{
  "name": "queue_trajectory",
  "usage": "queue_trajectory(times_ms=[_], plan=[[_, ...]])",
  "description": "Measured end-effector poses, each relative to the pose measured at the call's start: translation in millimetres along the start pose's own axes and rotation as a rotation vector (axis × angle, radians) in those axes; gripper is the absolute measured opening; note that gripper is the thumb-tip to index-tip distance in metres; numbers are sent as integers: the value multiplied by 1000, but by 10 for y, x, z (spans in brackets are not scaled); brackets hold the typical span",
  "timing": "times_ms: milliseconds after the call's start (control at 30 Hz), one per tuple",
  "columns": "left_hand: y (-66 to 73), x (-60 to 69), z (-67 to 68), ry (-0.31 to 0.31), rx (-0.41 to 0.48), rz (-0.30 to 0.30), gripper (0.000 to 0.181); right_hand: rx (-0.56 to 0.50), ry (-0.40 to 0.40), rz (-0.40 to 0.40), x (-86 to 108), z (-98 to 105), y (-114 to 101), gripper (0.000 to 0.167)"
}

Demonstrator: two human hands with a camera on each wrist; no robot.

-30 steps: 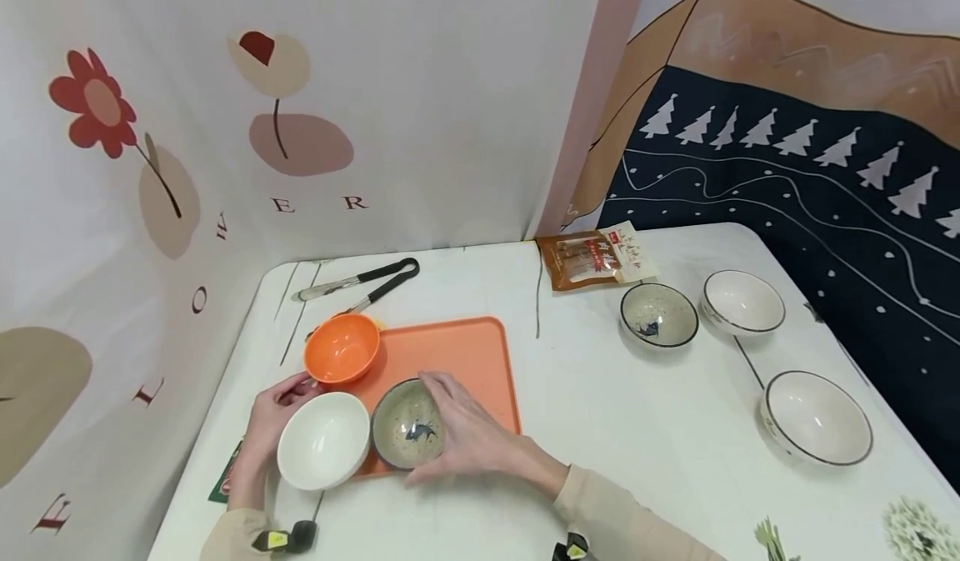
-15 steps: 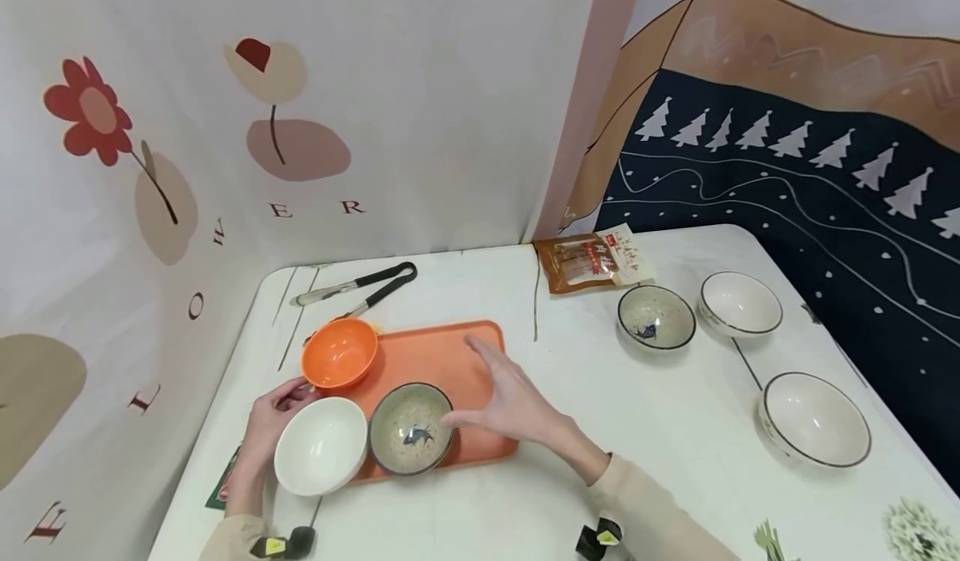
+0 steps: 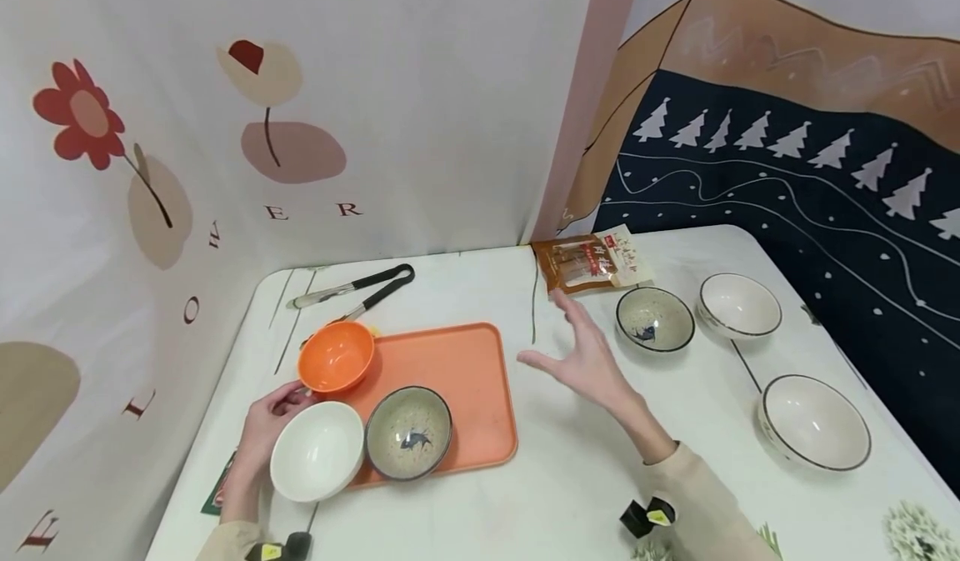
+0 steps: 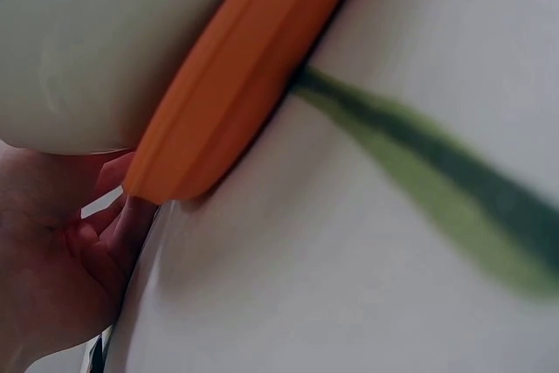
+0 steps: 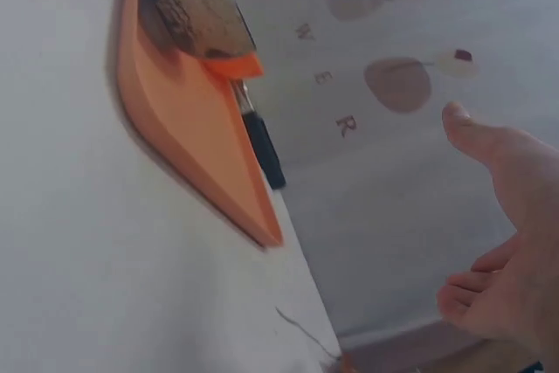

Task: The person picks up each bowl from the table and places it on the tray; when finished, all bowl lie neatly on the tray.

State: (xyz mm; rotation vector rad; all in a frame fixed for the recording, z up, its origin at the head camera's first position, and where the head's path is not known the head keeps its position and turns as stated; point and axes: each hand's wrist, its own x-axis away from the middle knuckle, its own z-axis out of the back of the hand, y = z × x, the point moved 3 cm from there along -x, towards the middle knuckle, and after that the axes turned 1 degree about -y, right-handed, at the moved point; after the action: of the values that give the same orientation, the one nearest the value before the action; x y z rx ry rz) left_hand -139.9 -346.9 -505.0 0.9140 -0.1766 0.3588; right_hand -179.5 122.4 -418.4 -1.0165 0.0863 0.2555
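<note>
An orange tray (image 3: 465, 378) bears an orange bowl (image 3: 336, 356), a white bowl (image 3: 318, 453) and a grey speckled bowl (image 3: 409, 434) with a dark blue fish-like motif. At the tray's left edge, my left hand (image 3: 264, 428) pinches the rim between the orange and white bowls, its fingertips partly hidden. The left wrist view has this hand (image 4: 79, 251) at the tray's corner, below the white bowl (image 4: 96, 50). My right hand (image 3: 588, 365) is in the air right of the tray, thumb and fingers spread, holding nothing. A smaller grey bowl (image 3: 655, 320) stands to its right.
Two white bowls with dark rims (image 3: 741, 304) (image 3: 814, 423) stand at the right. A brown food packet (image 3: 585, 261) lies at the back. Black-handled tongs (image 3: 360, 286) lie behind the tray. Part of a green packet (image 3: 217, 490) shows by the left forearm.
My right hand has let go of the grey speckled bowl on the tray and moved right, off the tray. My left hand has stayed at the tray's left edge.
</note>
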Motion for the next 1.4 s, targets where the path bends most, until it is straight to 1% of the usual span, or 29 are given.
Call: queue_trajectory(times_ms=[100, 233, 467, 600, 700, 867, 1000, 1167, 1300, 1400], plan=[[10, 32, 16, 12, -1, 0, 56, 0, 42, -49, -9, 170, 64, 104], [22, 48, 26, 17, 3, -5, 58, 41, 102, -109, -16, 390, 161, 105], [19, 20, 35, 7, 8, -6, 58, 90, 203, -192, 1, 729, 356, 110], [24, -6, 32, -2, 11, -13, 58, 130, 268, -241, 59, 889, 459, 112], [32, -16, 27, -1, 13, -22, 58, 145, 293, -291, 110, 979, 530, 117], [37, -9, 27, 12, 10, -27, 57, 187, 302, -387, 152, 1049, 664, 128], [34, -1, 25, 10, 12, -18, 59, 200, 306, -439, 165, 1055, 772, 131], [40, 0, 25, 11, 19, -19, 61, 160, 310, -440, 150, 1009, 897, 131], [25, 6, 22, 7, 11, -8, 60, 148, 295, -443, 143, 947, 982, 137], [12, 11, 11, -1, 10, 2, 60, 140, 265, -471, 165, 912, 1022, 142]])
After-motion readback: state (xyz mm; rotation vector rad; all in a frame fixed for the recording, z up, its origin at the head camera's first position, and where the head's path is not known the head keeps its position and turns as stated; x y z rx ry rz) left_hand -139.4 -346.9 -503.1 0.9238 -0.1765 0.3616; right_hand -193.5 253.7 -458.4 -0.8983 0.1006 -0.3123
